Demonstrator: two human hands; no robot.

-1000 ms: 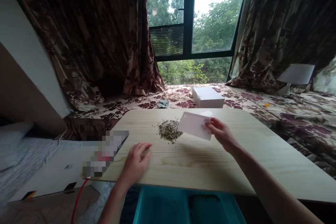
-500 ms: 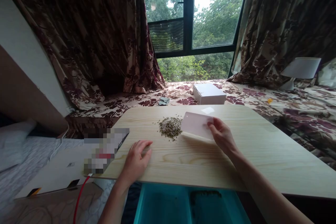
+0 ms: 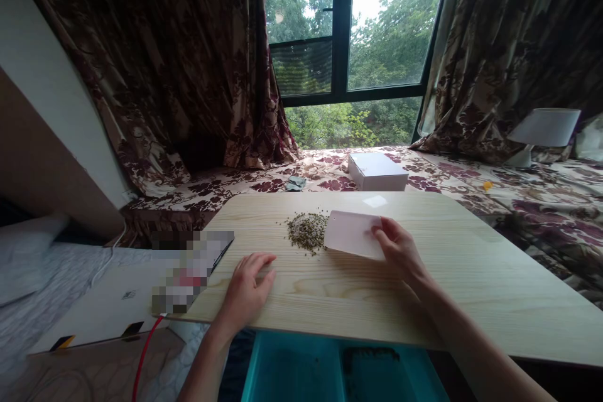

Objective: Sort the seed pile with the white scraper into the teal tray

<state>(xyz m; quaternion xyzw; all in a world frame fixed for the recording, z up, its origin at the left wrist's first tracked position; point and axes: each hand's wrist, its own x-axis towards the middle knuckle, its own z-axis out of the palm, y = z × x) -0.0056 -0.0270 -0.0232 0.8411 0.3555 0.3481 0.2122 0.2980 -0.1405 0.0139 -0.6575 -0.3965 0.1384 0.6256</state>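
Note:
My right hand (image 3: 399,247) grips a flat white scraper (image 3: 353,235) with a small hole in one corner, thumb on its upper face. The scraper's left edge meets the right side of a low pile of small greenish and whitish grains (image 3: 304,230) on the wooden table (image 3: 325,295). A few grains lie scattered around the pile. My left hand (image 3: 249,286) rests palm down on the tabletop, fingers stretched and holding nothing, in front of the pile and to its left.
Below the table's front edge sits a turquoise divided bin (image 3: 296,364), dark bits in its right compartment. A pixelated flat object (image 3: 193,270) lies at the table's left, with a red cable (image 3: 144,352). Behind are a white box (image 3: 378,171) and a lamp (image 3: 546,127).
The scraper has come down slightly, and its left edge now sits closer against the grains. My left hand stays resting on the table; the whole view has shifted a little.

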